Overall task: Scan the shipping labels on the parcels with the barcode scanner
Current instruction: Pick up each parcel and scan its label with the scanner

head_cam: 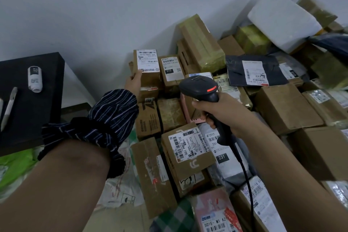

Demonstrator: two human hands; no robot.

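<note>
My left hand [134, 83] grips the lower left corner of a small brown parcel [149, 78] standing upright against the wall, its white shipping label [148, 60] facing me. My right hand [222, 109] grips the handle of a black barcode scanner [199, 86], whose head points toward that parcel and shows a red light on top. The scanner's black cable [246, 173] hangs down over the pile. Several labelled cardboard parcels lie below and around, such as one with a large label [188, 146] under the scanner.
A heap of brown boxes and a dark mailer bag [254, 70] fills the right side, topped by a white foam box [282, 19]. At the left a black table [22, 103] carries a small white labelled roll [34, 79] and a pen [9, 108]. Green bags [15, 165] lie beneath.
</note>
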